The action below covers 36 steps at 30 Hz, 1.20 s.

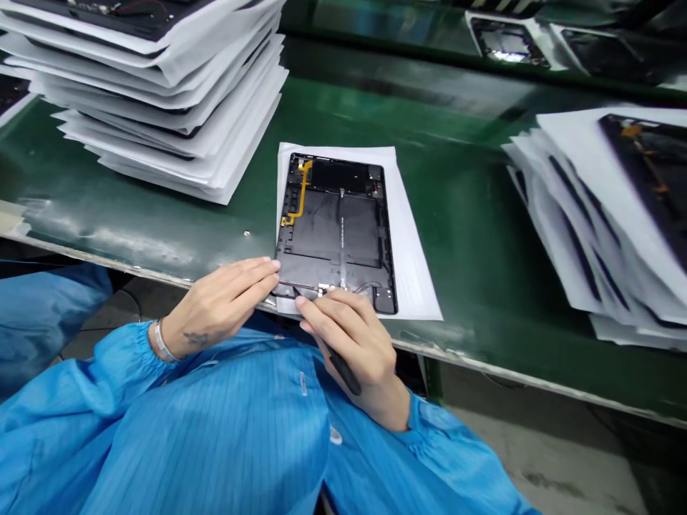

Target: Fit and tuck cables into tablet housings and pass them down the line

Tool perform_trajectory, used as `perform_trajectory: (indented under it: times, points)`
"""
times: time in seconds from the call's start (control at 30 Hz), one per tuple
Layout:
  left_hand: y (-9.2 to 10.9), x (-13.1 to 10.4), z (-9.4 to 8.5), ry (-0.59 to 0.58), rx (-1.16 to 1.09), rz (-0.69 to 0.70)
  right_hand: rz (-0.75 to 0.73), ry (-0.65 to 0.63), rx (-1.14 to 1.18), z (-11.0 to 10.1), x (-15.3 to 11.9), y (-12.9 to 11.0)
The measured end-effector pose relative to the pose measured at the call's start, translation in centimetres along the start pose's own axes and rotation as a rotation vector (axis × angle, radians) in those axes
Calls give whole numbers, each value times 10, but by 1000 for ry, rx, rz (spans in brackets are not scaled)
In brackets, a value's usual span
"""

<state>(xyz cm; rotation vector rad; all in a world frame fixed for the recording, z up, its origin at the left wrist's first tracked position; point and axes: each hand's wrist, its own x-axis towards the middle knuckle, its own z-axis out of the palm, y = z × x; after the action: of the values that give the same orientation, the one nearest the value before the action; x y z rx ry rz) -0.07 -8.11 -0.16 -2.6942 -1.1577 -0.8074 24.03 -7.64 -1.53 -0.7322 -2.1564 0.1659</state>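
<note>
An opened tablet housing [322, 232] with black inner parts and a yellow flex cable [304, 189] lies on a white foam sheet [413, 265]. My left hand [222, 297] is open, its fingers stretched out together and the fingertips resting at the housing's lower left edge. In my right hand [357, 350] is a slim black tool [343, 372], pointed in front and broad at the back, which looks like tweezers. Its tip meets the lower left edge strip of the housing. The right fingers hide the middle of the tool and part of the lower edge.
A tall stack of housings between white sheets [215, 136] stands at the left on the green bench [461, 214]. Another leaning stack [569, 236] is at the right. More housings [507, 43] lie on the far side. A blue-clad person's limb [48, 315] shows at far left.
</note>
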Motion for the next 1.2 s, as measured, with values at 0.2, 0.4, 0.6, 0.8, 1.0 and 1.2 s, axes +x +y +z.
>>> perform_trajectory:
  times: [0.2,0.4,0.6,0.8,1.0,1.2]
  points:
    - [4,0,3,8,17,-35,-16,23,-46,0,1,0]
    - [6,-1,4,8,82,-16,60,82,-141,-11,-5,5]
    - [8,-1,6,29,61,-35,-26,29,-82,-8,-5,2]
    - [7,-2,8,35,51,-45,-48,17,-138,1,-3,2]
    - [5,-2,6,38,59,-11,37,70,-152,-6,-7,-2]
    - [11,8,-1,4,194,64,139,50,4,-17,7,-1]
